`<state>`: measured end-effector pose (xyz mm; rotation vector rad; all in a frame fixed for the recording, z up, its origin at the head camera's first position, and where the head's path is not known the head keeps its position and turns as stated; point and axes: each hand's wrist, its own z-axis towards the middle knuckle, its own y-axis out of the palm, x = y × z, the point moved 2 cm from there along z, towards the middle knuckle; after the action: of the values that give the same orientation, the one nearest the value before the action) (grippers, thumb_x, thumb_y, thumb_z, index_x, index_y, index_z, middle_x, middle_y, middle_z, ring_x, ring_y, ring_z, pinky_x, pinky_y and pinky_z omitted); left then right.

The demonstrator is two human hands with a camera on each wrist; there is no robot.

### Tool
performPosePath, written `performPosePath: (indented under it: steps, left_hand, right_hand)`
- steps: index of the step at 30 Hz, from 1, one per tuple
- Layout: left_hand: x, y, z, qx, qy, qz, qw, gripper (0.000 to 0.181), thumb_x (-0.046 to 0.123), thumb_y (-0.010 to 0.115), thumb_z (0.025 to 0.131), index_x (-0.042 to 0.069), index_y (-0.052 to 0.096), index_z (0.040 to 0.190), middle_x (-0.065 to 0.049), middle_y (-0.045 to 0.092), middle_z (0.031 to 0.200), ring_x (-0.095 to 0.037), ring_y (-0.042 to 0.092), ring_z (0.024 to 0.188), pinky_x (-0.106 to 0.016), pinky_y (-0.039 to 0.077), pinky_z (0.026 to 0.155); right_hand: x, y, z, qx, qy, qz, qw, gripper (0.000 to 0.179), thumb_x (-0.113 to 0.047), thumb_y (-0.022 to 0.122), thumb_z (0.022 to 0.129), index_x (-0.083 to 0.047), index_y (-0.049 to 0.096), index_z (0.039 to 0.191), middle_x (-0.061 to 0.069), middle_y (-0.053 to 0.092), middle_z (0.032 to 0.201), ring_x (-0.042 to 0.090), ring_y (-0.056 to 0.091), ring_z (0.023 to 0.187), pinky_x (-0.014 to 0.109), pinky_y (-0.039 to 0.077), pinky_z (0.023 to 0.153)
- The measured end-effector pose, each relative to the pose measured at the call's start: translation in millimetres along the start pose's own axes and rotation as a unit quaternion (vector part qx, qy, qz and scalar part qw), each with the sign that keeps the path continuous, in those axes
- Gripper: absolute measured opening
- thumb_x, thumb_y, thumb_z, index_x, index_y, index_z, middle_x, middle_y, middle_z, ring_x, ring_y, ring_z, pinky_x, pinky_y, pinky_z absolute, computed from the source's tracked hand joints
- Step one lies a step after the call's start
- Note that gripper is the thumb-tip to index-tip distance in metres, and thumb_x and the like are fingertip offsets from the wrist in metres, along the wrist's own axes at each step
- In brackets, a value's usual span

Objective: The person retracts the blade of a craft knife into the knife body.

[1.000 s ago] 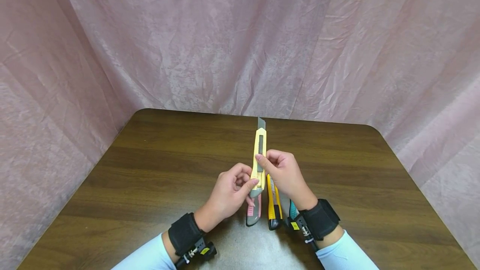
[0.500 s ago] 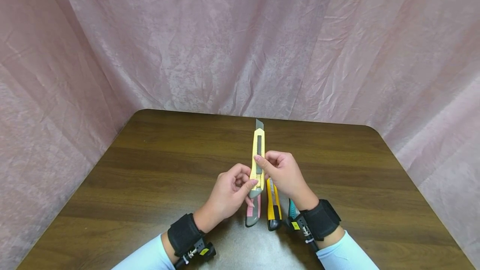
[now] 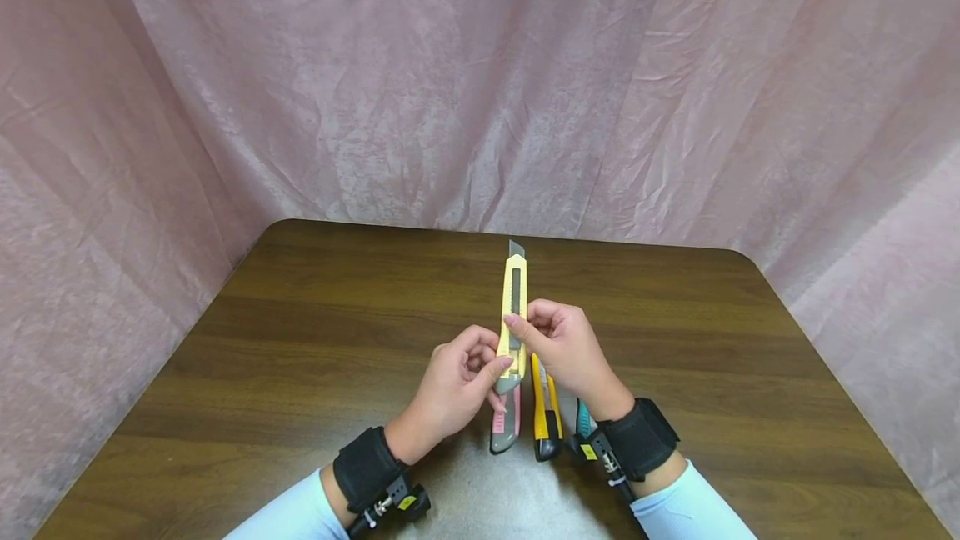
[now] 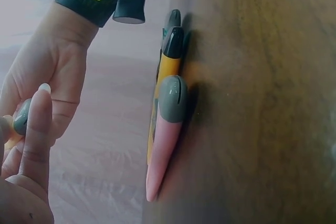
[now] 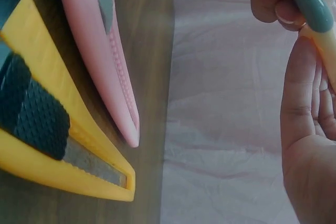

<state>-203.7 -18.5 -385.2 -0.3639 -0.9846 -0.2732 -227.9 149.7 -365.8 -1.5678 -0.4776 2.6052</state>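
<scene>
A pale yellow utility knife (image 3: 513,294) with a grey end is held upright above the table, a short length of blade (image 3: 517,248) showing at its top. My left hand (image 3: 459,377) pinches its lower end between thumb and fingers. Higher up, my right hand (image 3: 566,348) grips the body from the right, its thumb lying on the slider track. In the right wrist view the grey end (image 5: 315,3) sits between the two hands. Below them lie a pink-and-grey utility knife (image 4: 167,135) and a yellow-and-black utility knife (image 3: 548,415).
A teal utility knife (image 3: 585,418) lies right of the yellow-and-black one, partly hidden by the right wrist's camera. The brown wooden table (image 3: 337,298) ends at a rounded back edge. Pink curtains (image 3: 420,90) hang behind it and at both sides.
The exposed blade has become shorter as my right thumb slid slightly down the body. Both hands and the pale yellow knife have drifted a little left.
</scene>
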Motion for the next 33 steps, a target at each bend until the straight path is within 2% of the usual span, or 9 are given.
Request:
performPosePath:
  steps: [3, 5, 10, 14, 17, 24, 27, 31, 33]
  left_hand:
    - [13.0, -0.1, 0.8, 0.002, 0.008, 0.004, 1.0000, 0.016, -0.008, 0.060, 0.088, -0.002, 0.050, 0.099, -0.012, 0.058, 0.070, -0.023, 0.058, 0.045, -0.032, 0.054, 0.038]
    - [18.0, -0.3, 0.8, 0.002, 0.012, 0.007, 0.9999, 0.016, -0.009, 0.060, 0.088, -0.003, 0.050, 0.099, -0.012, 0.059, 0.070, -0.022, 0.058, 0.046, -0.029, 0.054, 0.039]
    - [20.0, -0.1, 0.7, 0.006, 0.018, 0.009, 0.9998, 0.015, -0.008, 0.059, 0.089, -0.003, 0.049, 0.099, -0.010, 0.059, 0.069, -0.019, 0.058, 0.046, -0.028, 0.053, 0.039]
    - [19.0, -0.2, 1.5, 0.010, 0.023, 0.002, 0.9997, 0.015, -0.009, 0.059, 0.089, -0.002, 0.050, 0.098, -0.012, 0.059, 0.069, -0.021, 0.058, 0.046, -0.029, 0.053, 0.038]
    - [20.3, -0.5, 1.8, 0.007, 0.020, 0.002, 0.9998, 0.014, -0.009, 0.059, 0.088, -0.003, 0.050, 0.097, -0.013, 0.058, 0.069, -0.023, 0.058, 0.046, -0.029, 0.053, 0.038]
    - [24.6, -1.3, 1.2, 0.007, 0.010, 0.011, 0.9999, 0.015, -0.009, 0.060, 0.088, -0.004, 0.050, 0.098, -0.014, 0.059, 0.070, -0.026, 0.058, 0.047, -0.029, 0.054, 0.039]
    - [22.2, -0.7, 0.9, 0.009, 0.009, 0.015, 0.9998, 0.016, -0.009, 0.060, 0.088, -0.003, 0.050, 0.099, -0.013, 0.058, 0.070, -0.025, 0.058, 0.047, -0.029, 0.054, 0.039]
    - [4.3, -0.8, 0.3, 0.010, 0.004, 0.012, 0.9999, 0.017, -0.003, 0.062, 0.089, 0.003, 0.052, 0.101, -0.007, 0.059, 0.071, -0.019, 0.059, 0.047, -0.031, 0.053, 0.037]
    - [1.6, -0.4, 0.2, 0.010, 0.002, 0.012, 0.9999, 0.017, -0.002, 0.062, 0.089, 0.004, 0.052, 0.101, -0.007, 0.058, 0.071, -0.020, 0.058, 0.047, -0.031, 0.053, 0.037]
  right_hand:
    - [1, 0, 0.6, -0.009, 0.019, 0.007, 0.9998, 0.019, -0.026, 0.063, 0.093, -0.014, 0.066, 0.079, 0.002, 0.059, 0.064, 0.032, 0.052, 0.054, 0.027, 0.050, 0.044]
    - [0, 1, 0.6, -0.014, 0.028, 0.005, 0.9995, 0.020, -0.024, 0.062, 0.094, -0.013, 0.067, 0.078, 0.004, 0.060, 0.064, 0.033, 0.053, 0.055, 0.029, 0.051, 0.044]
    - [-18, 2, -1.2, -0.015, 0.015, -0.009, 0.9997, 0.019, -0.012, 0.061, 0.094, -0.006, 0.065, 0.077, 0.014, 0.054, 0.060, 0.021, 0.049, 0.050, 0.023, 0.042, 0.041]
    - [-35, 2, -3.0, -0.014, 0.000, -0.002, 0.9999, 0.015, -0.003, 0.060, 0.093, -0.001, 0.064, 0.078, 0.014, 0.053, 0.059, 0.014, 0.047, 0.047, 0.019, 0.038, 0.040]
    - [-33, 2, -3.1, -0.011, -0.008, 0.003, 0.9999, 0.015, -0.003, 0.061, 0.092, -0.001, 0.063, 0.077, 0.012, 0.053, 0.059, 0.015, 0.047, 0.047, 0.020, 0.041, 0.040]
    - [1, 2, -0.7, -0.018, 0.019, 0.005, 0.9996, 0.022, -0.022, 0.062, 0.094, -0.012, 0.066, 0.075, 0.007, 0.057, 0.061, 0.034, 0.051, 0.053, 0.027, 0.049, 0.042]
    - [5, 2, -0.8, -0.020, 0.007, 0.003, 0.9998, 0.022, -0.023, 0.062, 0.094, -0.014, 0.065, 0.074, 0.012, 0.054, 0.060, 0.027, 0.050, 0.051, 0.024, 0.045, 0.041]
    - [-16, 2, -3.3, -0.027, -0.010, 0.008, 0.9995, 0.017, -0.011, 0.063, 0.093, -0.007, 0.065, 0.077, 0.015, 0.053, 0.060, 0.016, 0.048, 0.049, 0.021, 0.042, 0.041]
    - [-27, 2, -4.6, -0.031, -0.013, 0.011, 0.9994, 0.014, -0.005, 0.062, 0.092, -0.003, 0.065, 0.078, 0.015, 0.054, 0.060, 0.015, 0.049, 0.048, 0.020, 0.042, 0.041]
